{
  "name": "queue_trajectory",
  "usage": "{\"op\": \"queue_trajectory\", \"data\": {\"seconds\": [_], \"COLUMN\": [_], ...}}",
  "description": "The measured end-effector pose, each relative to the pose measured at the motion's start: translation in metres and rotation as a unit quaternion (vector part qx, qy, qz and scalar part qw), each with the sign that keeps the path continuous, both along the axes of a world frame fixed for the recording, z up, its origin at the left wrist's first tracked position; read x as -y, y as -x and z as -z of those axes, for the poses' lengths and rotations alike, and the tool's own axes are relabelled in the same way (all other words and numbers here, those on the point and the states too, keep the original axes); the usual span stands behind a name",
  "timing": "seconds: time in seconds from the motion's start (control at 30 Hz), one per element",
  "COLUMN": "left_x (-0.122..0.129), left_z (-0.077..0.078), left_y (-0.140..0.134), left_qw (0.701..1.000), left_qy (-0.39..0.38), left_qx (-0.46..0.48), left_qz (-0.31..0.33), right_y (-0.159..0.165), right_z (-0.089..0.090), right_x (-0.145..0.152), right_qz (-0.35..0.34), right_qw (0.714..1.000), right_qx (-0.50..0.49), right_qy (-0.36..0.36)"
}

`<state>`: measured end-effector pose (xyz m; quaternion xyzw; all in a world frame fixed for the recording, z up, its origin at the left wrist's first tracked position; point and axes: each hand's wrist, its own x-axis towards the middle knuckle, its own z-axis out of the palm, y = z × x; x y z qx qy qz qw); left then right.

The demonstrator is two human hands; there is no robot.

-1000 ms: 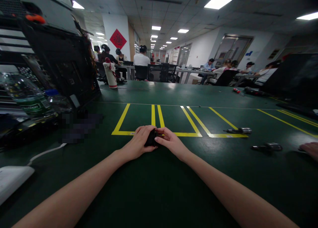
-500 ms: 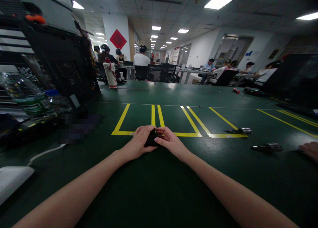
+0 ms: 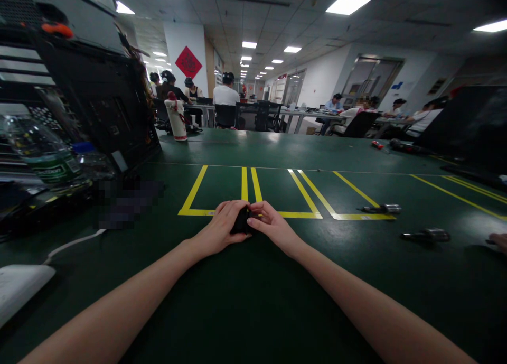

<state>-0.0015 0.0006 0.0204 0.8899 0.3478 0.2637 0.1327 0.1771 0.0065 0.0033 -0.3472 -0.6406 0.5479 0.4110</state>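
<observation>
My left hand [image 3: 222, 225] is wrapped round a small black block-like object [image 3: 240, 222], its thumb along the near side and its fingers over the far side. What kind of object it is cannot be made out, since the hand covers much of it. My right hand [image 3: 273, 226] is at the object's right side, thumb and fingers curled with the tips at its edge. Whether those fingertips pinch a small part is hidden. Both hands rest low over the green tabletop [image 3: 253, 300], just at the near edge of the yellow tape lines [image 3: 301, 215].
Two screwdriver-like tools with metal ends, one on the tape [image 3: 382, 209] and another nearer [image 3: 430, 235], lie to the right. Another person's hand [image 3: 499, 241] shows at the right edge. Left are a computer case [image 3: 106, 105], a water bottle [image 3: 43, 152] and a white box with cable [image 3: 24, 285].
My hands and the black object have barely moved. At the right edge, the other person's hand has shifted further out of view.
</observation>
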Motion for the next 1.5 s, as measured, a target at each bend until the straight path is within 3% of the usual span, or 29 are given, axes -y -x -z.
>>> {"op": "queue_trajectory", "data": {"seconds": [0.27,0.53,0.87,1.17,1.33,1.5], "left_x": [-0.002,0.0,-0.006,-0.001,0.0,-0.001], "left_z": [0.006,0.0,0.012,0.001,0.0,0.002], "left_y": [0.001,0.0,-0.001,0.001,0.0,0.0], "left_qw": [1.0,1.0,1.0,1.0,1.0,1.0], "left_qy": [-0.005,0.002,-0.025,0.005,0.001,-0.004], "left_qx": [0.005,0.003,0.014,0.005,0.004,-0.001], "left_qz": [-0.006,0.0,-0.006,0.0,-0.001,-0.003], "right_y": [-0.001,0.0,0.001,0.0,0.0,0.001], "right_z": [0.0,-0.001,-0.002,0.0,-0.002,-0.001], "right_x": [0.001,0.002,0.002,0.001,0.003,0.003], "right_qz": [-0.043,-0.006,-0.019,0.016,-0.022,-0.014], "right_qw": [0.998,1.0,0.999,1.0,0.999,1.0], "right_qx": [-0.046,-0.021,-0.041,0.015,-0.027,-0.027], "right_qy": [0.011,0.008,0.006,-0.004,0.014,0.006]}}
